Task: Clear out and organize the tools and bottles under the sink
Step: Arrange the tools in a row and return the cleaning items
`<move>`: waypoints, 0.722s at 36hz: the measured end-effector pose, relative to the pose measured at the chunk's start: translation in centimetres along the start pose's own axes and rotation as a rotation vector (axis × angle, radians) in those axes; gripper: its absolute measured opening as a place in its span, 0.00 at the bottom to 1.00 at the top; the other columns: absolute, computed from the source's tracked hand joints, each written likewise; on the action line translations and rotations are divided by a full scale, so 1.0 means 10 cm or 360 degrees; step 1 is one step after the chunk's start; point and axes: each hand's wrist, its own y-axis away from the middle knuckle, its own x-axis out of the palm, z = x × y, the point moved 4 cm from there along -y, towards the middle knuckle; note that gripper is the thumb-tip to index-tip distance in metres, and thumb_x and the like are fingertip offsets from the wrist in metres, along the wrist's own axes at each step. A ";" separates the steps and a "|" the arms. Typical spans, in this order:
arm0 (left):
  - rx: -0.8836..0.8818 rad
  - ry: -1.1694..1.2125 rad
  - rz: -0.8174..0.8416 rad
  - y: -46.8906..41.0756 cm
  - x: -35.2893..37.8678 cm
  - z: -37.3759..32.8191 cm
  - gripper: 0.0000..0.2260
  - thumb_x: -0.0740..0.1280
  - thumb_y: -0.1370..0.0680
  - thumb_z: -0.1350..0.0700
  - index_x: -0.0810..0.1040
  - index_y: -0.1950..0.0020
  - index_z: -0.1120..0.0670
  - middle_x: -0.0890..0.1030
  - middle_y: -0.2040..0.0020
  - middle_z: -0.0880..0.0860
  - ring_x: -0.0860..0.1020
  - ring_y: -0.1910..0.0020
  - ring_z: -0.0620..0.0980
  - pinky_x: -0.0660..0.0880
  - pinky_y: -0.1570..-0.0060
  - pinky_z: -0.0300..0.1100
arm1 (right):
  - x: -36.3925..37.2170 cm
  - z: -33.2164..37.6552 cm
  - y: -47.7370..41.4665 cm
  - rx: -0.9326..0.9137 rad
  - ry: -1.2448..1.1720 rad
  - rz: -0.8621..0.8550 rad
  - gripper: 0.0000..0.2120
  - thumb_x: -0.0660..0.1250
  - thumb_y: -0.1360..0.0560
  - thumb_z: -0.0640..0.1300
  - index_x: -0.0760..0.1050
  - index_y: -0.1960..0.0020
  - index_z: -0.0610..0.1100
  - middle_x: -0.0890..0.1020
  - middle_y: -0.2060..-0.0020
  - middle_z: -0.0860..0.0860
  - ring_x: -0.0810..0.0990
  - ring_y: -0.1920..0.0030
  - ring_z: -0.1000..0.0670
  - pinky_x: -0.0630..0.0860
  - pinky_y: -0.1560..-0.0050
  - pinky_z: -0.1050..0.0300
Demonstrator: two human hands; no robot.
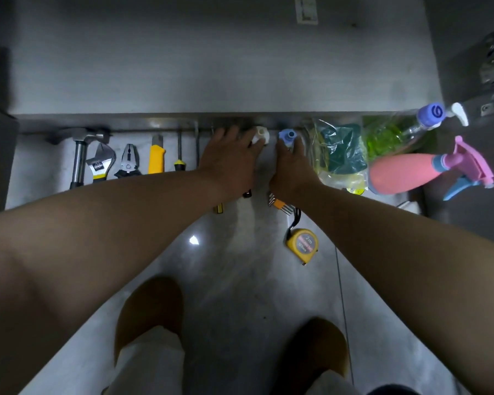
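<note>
While sorting floor items by type, tools lined left of centre: steel hammer (79, 158), adjustable wrench (99, 164), pliers (128, 162), yellow utility knife (156, 156). Bottles grouped right: pink spray bottle (402, 172). Both arms stretched forward, palms down. Left hand (228, 161) clasping white-capped bottle (260, 136); right hand (290, 169) clasping blue-capped bottle (288, 136), frame centre, likely shifting toward bottle group.

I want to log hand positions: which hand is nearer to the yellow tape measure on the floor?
The right. The right hand is just above the tape measure, its forearm passing beside it. The left hand is further off, up and to its left.
</note>
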 end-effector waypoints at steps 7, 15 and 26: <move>0.0006 0.0210 -0.0258 0.22 -0.04 -0.18 0.21 0.65 0.30 0.57 0.75 0.36 0.55 0.75 0.41 0.58 0.72 0.40 0.61 0.69 0.44 0.53 | 0.20 -0.33 0.85 -0.0176 -0.0106 -0.0141 0.20 0.64 0.28 0.36 0.74 0.37 0.40 0.70 0.37 0.41 0.74 0.40 0.37 0.77 0.45 0.42; 0.0621 0.0297 0.0022 0.40 0.29 -0.65 0.25 0.65 0.21 0.58 0.71 0.24 0.45 0.69 0.26 0.52 0.67 0.30 0.56 0.64 0.33 0.52 | 0.47 -0.86 1.31 0.0167 0.0152 0.0001 0.30 0.72 0.27 0.56 0.65 0.30 0.52 0.67 0.38 0.48 0.73 0.40 0.42 0.79 0.49 0.45; 0.0821 -0.0157 -0.0079 0.40 0.34 -0.62 0.19 0.63 0.23 0.57 0.77 0.32 0.51 0.71 0.27 0.52 0.71 0.33 0.57 0.66 0.36 0.54 | 0.65 -0.82 1.11 0.0619 -0.0455 -0.0289 0.24 0.73 0.28 0.46 0.66 0.37 0.46 0.65 0.41 0.45 0.78 0.48 0.36 0.76 0.49 0.46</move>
